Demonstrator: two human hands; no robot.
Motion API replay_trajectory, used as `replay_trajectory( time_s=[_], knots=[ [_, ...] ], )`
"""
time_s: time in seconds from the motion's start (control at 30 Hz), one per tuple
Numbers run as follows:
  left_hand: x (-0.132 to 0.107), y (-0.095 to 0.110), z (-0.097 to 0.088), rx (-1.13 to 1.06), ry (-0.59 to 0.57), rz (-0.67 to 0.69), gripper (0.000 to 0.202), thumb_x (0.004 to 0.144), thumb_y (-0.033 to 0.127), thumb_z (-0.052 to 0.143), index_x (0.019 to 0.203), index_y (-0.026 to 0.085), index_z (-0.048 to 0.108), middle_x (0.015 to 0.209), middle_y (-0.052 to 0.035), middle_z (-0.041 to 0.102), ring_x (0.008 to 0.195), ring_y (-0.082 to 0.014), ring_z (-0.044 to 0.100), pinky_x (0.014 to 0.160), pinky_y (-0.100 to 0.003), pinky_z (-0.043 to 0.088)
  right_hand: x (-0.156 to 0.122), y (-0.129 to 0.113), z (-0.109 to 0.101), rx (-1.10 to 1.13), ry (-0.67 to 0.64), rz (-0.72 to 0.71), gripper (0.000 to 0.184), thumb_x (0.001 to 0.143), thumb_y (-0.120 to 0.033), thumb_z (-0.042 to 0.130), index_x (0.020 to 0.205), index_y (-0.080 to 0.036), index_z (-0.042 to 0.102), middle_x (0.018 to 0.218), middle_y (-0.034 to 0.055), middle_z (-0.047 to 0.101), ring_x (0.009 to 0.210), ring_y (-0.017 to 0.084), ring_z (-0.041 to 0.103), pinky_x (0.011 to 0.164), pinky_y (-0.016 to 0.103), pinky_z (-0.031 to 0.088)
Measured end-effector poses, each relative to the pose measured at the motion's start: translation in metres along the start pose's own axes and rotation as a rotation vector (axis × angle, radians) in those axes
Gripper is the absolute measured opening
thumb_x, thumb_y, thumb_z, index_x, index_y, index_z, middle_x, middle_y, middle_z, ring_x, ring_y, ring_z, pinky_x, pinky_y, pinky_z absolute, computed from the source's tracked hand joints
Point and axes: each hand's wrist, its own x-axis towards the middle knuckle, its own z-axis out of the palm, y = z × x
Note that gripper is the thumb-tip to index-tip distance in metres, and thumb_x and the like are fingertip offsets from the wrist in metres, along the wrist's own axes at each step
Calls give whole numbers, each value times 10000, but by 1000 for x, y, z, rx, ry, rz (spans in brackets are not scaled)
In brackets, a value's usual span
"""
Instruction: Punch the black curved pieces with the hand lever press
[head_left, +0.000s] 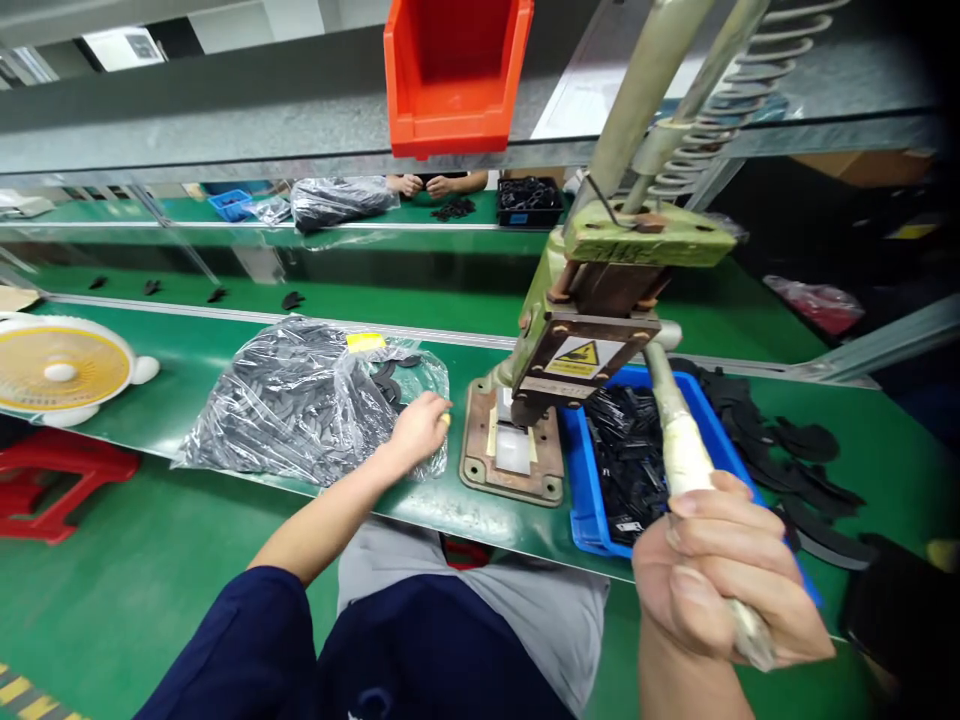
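My right hand (724,575) is wrapped round the taped lever handle (679,445) of a green hand press (607,290). The press stands on a rusty base plate (480,465) with a pale part under its ram. My left hand (421,425) reaches into the open mouth of a clear plastic bag (300,400) full of dark flat parts, fingers curled; whether they hold a part is hidden. A blue tray (581,480) of black parts sits right of the base plate, below the lever.
Loose black curved pieces (795,450) lie right of the tray. A yellow-faced fan (64,368) stands at far left, a red stool (52,480) below it. An orange bin (454,75) hangs overhead. Another person's hands (435,184) rest across the far conveyor.
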Motion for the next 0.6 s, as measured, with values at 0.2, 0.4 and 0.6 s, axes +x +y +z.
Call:
replay_trajectory(
  time_s=[0.2,0.4,0.6],
  knots=[
    [-31,-42,-45,194,-250,-133,271,837,195,637,1091,158,724,1013,-113,688,959,-254,664,869,-345,524,-4,-3,3,-3,30,37,348,662,-297,630,480,-209,346,547,-37,531,594,164,556,766,486,471],
    [-39,-33,-42,187,-259,-42,251,809,143,662,1044,175,745,977,-107,681,930,-251,662,868,-338,519,-6,-4,3,16,24,55,352,694,-314,638,488,-225,367,577,-17,541,627,175,571,833,519,491],
    [-20,-24,-39,275,-319,23,203,751,100,705,932,182,742,937,-104,661,929,-248,644,863,-313,509,-6,-3,-4,32,-26,72,267,670,-270,670,519,-230,454,591,-37,588,642,177,582,852,539,491]
  ],
)
